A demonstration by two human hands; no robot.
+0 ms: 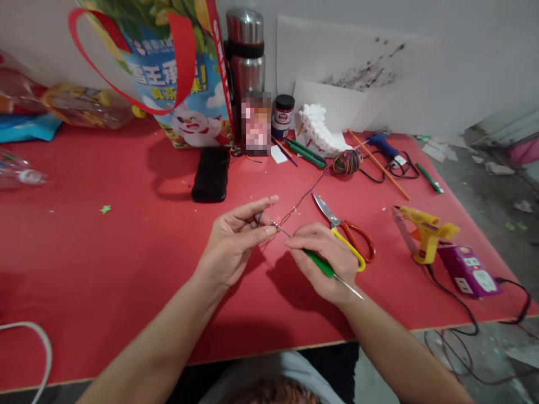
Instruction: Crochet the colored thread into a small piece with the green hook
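Between thumb and fingers, my left hand [236,238] pinches a small bit of crochet work [273,224], and a strand of yarn passes over its raised index finger. My right hand [326,261] is closed around the green handle of a crochet hook [319,262]. The hook's thin metal tip meets the small piece at the left fingertips, while its other metal end sticks out toward the wrist. From the piece, dark yarn [309,192] runs up and right to a multicoloured yarn ball [347,161]. Scissors [337,221] with red and yellow handles lie just beyond my right hand.
A black phone [210,175], a large gift bag [185,73], a steel flask [246,70] and a lidded jar [283,115] stand or lie toward the back. At right are a yellow glue gun [427,230], a purple power socket [469,272] and cords. A green cutter [305,153] lies near the yarn.
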